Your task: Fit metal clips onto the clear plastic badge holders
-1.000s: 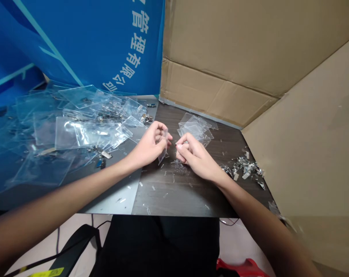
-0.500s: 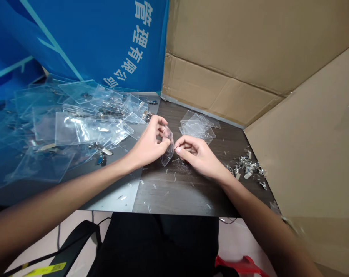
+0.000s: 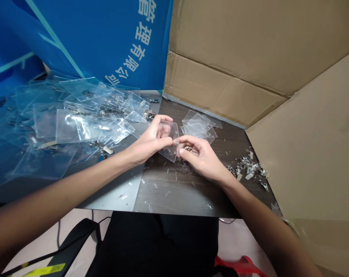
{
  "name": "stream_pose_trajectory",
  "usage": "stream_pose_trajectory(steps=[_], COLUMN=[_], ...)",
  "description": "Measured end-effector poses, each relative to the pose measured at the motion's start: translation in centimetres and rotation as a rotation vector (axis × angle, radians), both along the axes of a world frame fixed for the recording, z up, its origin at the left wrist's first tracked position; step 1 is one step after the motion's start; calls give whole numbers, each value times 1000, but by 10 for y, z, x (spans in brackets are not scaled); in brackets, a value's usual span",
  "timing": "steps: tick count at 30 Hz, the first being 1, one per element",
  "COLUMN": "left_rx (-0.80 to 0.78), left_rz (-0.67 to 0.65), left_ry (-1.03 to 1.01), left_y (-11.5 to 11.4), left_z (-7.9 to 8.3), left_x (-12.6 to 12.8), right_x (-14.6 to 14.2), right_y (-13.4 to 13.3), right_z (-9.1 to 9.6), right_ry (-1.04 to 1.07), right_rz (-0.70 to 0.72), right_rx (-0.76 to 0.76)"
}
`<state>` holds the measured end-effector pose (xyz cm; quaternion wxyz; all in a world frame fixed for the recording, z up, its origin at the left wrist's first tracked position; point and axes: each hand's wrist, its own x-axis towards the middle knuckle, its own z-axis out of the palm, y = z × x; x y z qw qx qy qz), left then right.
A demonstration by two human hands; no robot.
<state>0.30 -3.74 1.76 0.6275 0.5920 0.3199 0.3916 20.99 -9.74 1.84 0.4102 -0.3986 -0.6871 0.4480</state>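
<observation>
My left hand (image 3: pixel 150 143) grips a small clear plastic badge sleeve (image 3: pixel 169 141) by its edge, holding it just above the dark table (image 3: pixel 174 192). My right hand (image 3: pixel 199 156) is closed in a pinch on a small metal clip (image 3: pixel 186 147) at the sleeve's right edge. Both hands meet over the middle of the table. A small stack of similar clear sleeves (image 3: pixel 199 126) lies just behind my right hand.
A heap of larger clear sleeves with clips (image 3: pixel 76 123) covers the left side. Loose metal clips (image 3: pixel 248 169) lie at the right. Cardboard walls (image 3: pixel 307 134) stand behind and to the right, a blue banner (image 3: pixel 105 38) at the back left. Small plastic scraps dot the table.
The sleeve in my left hand has turned from edge-on to nearly flat toward me. My right hand has moved in and its pinch now meets the sleeve's edge.
</observation>
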Motion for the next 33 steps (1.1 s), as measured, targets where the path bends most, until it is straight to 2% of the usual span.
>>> stream_pose_trajectory(steps=[6, 12, 17, 24, 29, 33], left_rx=[-113, -159, -210, -241, -227, -212], left_rz=[-152, -172, -177, -278, -310, -292], left_ry=[-73, -111, -115, -154, -122, -97], left_y=[1, 0, 0, 0, 0, 0], left_z=[7, 8, 15, 17, 14, 12], left_x=[-3, -3, -3, -2, -5, -4], right_x=[0, 2, 3, 4, 2, 1], right_y=[-4, -7, -3, -2, -2, 0], right_z=[-4, -7, -11, -10, -13, -15], right_ry=[17, -115, -81, -93, -53, -139], right_rz=[-46, -69, -61, -45, -24, -73], right_rx=[142, 337, 448, 404, 438, 495])
